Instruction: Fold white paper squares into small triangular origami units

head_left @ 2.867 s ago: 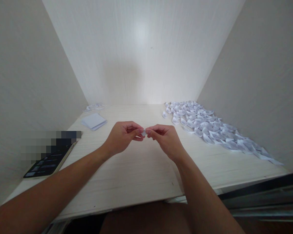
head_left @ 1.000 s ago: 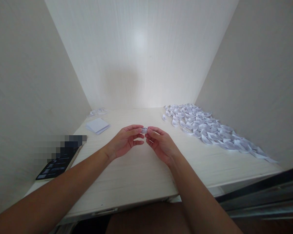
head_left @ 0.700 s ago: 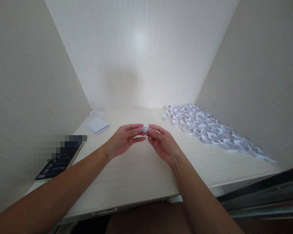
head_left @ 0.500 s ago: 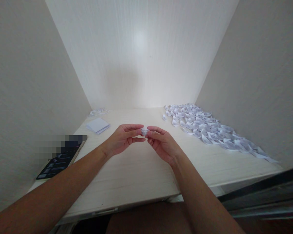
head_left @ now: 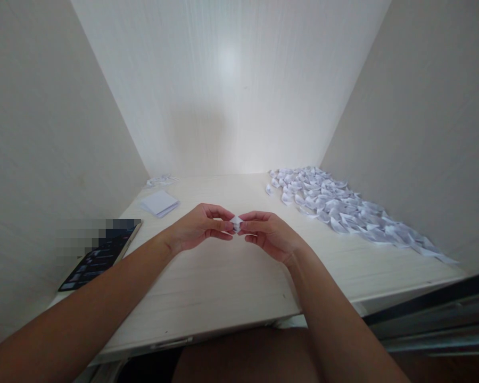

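A small folded white paper piece is held between my two hands, above the middle of the pale desk. Its top comes to a point, and its sides are hidden by fingertips. My left hand pinches the left side between thumb and fingers. From the other side, my right hand pinches it the same way, its lower fingers loosely curled. To the right lies a large heap of folded white paper pieces, boat-like with pointed ends. One similar piece sits just left of the heap.
A stack of white paper squares lies at the left, with thin white paper strips behind it. A dark-screened tablet rests by the left wall. Panels enclose the pale desk on three sides.
Both hands have turned the paper piece slightly, and its pointed top now shows more clearly. The fingers have shifted their pinch a little. The heap and the paper stack stay where they were.
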Demonstrator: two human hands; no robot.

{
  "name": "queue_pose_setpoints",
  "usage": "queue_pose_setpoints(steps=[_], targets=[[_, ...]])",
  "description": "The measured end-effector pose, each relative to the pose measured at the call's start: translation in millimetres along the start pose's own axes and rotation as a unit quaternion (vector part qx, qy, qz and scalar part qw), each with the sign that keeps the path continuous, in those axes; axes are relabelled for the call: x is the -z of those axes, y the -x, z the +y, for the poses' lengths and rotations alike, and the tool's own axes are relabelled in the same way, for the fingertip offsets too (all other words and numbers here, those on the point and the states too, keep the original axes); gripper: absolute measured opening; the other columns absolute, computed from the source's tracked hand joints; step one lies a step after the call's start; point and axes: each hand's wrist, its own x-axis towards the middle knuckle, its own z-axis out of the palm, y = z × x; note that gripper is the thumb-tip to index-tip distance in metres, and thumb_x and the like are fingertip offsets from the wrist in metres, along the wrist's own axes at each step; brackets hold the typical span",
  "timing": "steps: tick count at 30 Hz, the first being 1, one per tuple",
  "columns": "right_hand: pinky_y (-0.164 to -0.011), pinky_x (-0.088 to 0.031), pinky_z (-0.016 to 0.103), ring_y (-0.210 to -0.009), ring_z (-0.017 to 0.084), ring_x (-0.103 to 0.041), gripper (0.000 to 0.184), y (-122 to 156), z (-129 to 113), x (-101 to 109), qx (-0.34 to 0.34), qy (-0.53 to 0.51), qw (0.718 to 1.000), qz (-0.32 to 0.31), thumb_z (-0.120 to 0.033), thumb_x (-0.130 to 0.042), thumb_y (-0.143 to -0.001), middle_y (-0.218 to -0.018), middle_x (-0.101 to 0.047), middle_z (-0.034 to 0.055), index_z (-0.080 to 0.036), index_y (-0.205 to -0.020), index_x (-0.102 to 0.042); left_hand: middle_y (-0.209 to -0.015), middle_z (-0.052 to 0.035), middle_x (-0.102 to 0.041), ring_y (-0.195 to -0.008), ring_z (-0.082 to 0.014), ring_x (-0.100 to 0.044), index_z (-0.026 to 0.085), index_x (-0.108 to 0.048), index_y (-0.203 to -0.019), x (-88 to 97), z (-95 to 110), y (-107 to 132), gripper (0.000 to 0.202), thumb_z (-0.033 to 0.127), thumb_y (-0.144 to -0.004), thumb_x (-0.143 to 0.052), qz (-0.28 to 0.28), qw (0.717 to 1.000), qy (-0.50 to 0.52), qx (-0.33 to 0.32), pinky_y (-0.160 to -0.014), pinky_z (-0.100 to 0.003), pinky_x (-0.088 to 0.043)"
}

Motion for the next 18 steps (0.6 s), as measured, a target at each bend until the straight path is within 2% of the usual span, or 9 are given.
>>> queue_pose_setpoints(steps=[4,11,18], targets=[[-0.068,-0.044,0.025,-0.074,0.013,-0.063,0.023,1.8,-2.8,2.2,0.016,0.037,0.999,-0.003,-0.024,-0.088,-0.057,-0.08,-0.075,0.0029,-0.019,-0.077,-0.079,-0.081,-0.0071,-0.079,-0.071,-0.0149,-0.073,0.013,-0.079,-0.087,-1.3,0.8,-0.1,0.027,0.019,-0.064,-0.092,0.011,1.0,-0.02,-0.003,-0.072,-0.026,-0.061],[-0.066,-0.043,0.024,-0.074,0.013,-0.064,0.021,5.2,-6.9,2.3,0.0,0.057,0.998,0.008,-0.022,-0.086,-0.058,-0.077,-0.073,0.0025,-0.019,-0.077,-0.078,-0.093,-0.0113,-0.08,-0.08,-0.0156,-0.075,0.013,-0.08,-0.098,-0.4,1.6,0.1,0.032,0.023,-0.069,-0.09,-0.019,0.999,-0.042,0.01,-0.083,-0.027,-0.06],[-0.066,-0.042,0.027,-0.072,0.013,-0.064,0.02,3.7,-5.3,3.9,0.008,0.087,0.996,0.017,-0.022,-0.085,-0.057,-0.075,-0.073,0.0028,-0.019,-0.075,-0.076,-0.082,-0.0089,-0.08,-0.074,-0.0166,-0.075,0.014,-0.08,-0.089,-4.7,1.8,1.0,0.03,0.024,-0.064,-0.092,0.017,0.997,-0.079,-0.007,-0.075,-0.027,-0.061]])
